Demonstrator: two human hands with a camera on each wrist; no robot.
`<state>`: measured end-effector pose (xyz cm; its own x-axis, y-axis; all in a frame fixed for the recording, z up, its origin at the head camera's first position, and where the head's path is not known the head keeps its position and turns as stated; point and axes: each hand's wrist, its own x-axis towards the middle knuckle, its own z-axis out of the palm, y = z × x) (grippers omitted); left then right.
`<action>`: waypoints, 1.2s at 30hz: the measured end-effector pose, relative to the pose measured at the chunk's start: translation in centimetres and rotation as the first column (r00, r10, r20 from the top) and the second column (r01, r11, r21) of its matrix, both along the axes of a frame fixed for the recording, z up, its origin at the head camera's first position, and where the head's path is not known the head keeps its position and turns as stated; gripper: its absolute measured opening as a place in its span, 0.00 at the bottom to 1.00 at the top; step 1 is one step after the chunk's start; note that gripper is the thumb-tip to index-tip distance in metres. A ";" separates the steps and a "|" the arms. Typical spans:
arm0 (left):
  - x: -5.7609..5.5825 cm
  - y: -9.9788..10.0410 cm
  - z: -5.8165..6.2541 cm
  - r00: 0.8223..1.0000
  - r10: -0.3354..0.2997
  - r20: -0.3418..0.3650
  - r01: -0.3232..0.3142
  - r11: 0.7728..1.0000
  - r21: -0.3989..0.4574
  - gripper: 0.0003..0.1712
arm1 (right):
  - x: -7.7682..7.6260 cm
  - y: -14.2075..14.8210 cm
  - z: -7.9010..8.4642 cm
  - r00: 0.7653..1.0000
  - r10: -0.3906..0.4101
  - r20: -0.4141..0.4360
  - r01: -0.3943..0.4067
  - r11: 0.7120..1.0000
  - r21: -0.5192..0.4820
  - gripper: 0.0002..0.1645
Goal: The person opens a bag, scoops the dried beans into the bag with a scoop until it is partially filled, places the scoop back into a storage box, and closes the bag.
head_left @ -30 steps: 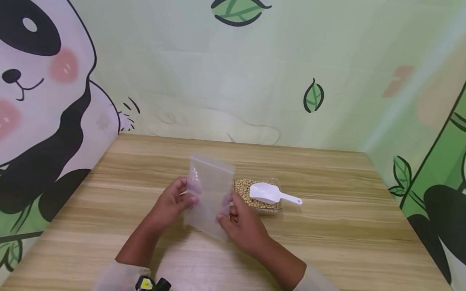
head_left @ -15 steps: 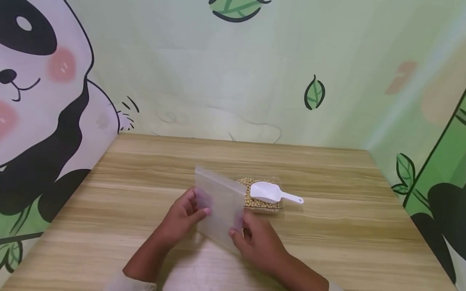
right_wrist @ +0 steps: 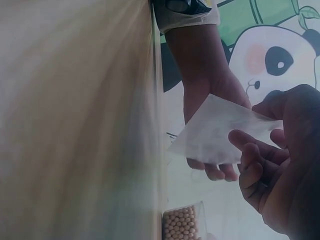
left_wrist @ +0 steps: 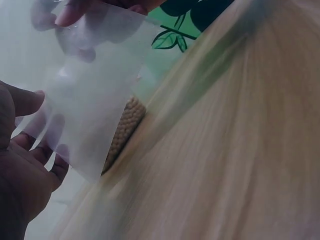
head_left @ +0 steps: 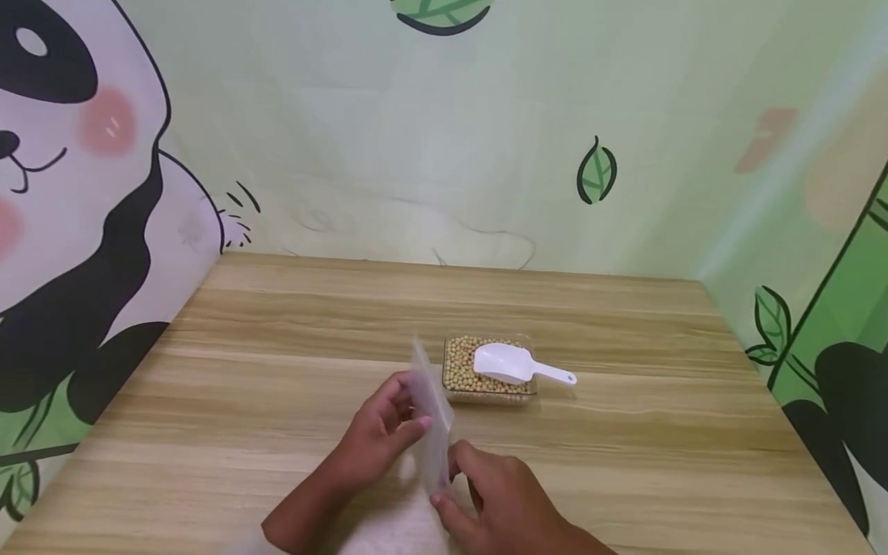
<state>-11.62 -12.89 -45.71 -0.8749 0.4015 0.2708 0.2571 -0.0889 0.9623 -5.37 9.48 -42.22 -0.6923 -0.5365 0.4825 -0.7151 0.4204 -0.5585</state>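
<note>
A translucent plastic zip bag point(head_left: 432, 420) is held above the table, turned nearly edge-on in the head view and spread flat in the left wrist view. My left hand point(head_left: 375, 435) grips its left side, thumb in front and fingers behind. On the lower right edge, my right hand point(head_left: 509, 493) pinches it between thumb and curled index finger. Just beyond the bag stands a clear plastic box point(head_left: 489, 398) of beige soybeans point(head_left: 459, 368). Lying on the beans is a white scoop point(head_left: 505, 364), its handle jutting over the right rim.
The wood-grain table point(head_left: 645, 432) spreads around the hands. Behind it rises a pale green backdrop point(head_left: 333, 139) printed with leaves and a panda point(head_left: 118, 200) at left; the backdrop continues along both sides.
Both hands have moved lower and nearer, and the bag has turned from facing the head camera to nearly edge-on, uncovering the box's left side. The scoop stays put.
</note>
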 end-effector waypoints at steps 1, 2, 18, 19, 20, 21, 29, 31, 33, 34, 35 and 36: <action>0.1 0.1 0.0 1.000 0.001 -0.012 -0.001 1.000 -0.007 0.27 | 0.1 0.0 0.0 1.000 0.001 -0.007 -0.001 1.000 0.005 0.14; 0.2 0.3 0.0 1.000 0.001 -0.030 -0.002 1.000 -0.012 0.28 | 0.2 0.1 0.0 1.000 0.001 -0.018 -0.001 1.000 0.015 0.14; 1.4 2.3 0.8 0.996 -0.088 0.014 0.087 0.995 0.056 0.39 | 1.3 0.6 0.5 0.998 0.002 -0.070 0.014 0.974 0.228 0.19; 1.4 2.3 0.8 0.995 -0.092 0.022 0.091 0.994 0.057 0.40 | 1.3 0.6 0.5 0.999 0.004 -0.054 0.009 0.974 0.227 0.19; 1.5 2.3 0.9 0.995 -0.100 0.031 0.098 0.993 0.064 0.40 | 1.3 0.6 0.4 0.999 0.002 -0.037 0.006 0.974 0.225 0.20; 1.5 2.3 1.0 0.994 -0.107 0.037 0.105 0.992 0.066 0.42 | 1.2 0.6 0.4 1.000 0.002 -0.020 0.002 0.975 0.220 0.20; 1.8 2.6 1.2 0.995 -0.104 -0.006 0.104 0.993 0.048 0.43 | 0.8 0.9 -0.1 1.000 -0.022 0.020 0.019 0.992 0.127 0.23; 2.1 2.8 1.3 0.997 -0.081 -0.010 0.082 0.996 0.044 0.41 | 0.7 1.0 -0.3 0.999 -0.025 0.033 0.023 0.997 0.080 0.22; 2.5 3.0 1.6 0.999 -0.040 -0.018 0.041 0.999 0.028 0.37 | 0.6 1.1 -0.4 0.997 -0.026 0.076 0.024 0.999 0.025 0.20; 2.7 3.2 1.7 1.000 -0.013 -0.024 0.013 1.000 0.011 0.35 | 0.6 1.1 -0.4 0.994 -0.026 0.102 0.026 1.000 0.000 0.19; 3.0 3.4 1.9 0.999 0.015 -0.033 -0.015 1.000 -0.005 0.34 | 0.5 1.1 -0.4 0.993 -0.025 0.119 0.028 0.999 -0.021 0.18; 3.2 3.7 2.0 0.998 0.044 -0.038 -0.045 0.999 -0.023 0.31 | 0.5 1.2 -0.4 0.990 -0.022 0.139 0.028 0.999 -0.041 0.17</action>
<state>-8.37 -9.22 -43.67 -0.8815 0.3687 0.2948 0.2965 -0.0537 0.9535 -4.87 10.65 -42.60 -0.7668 -0.4992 0.4034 -0.6194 0.4108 -0.6691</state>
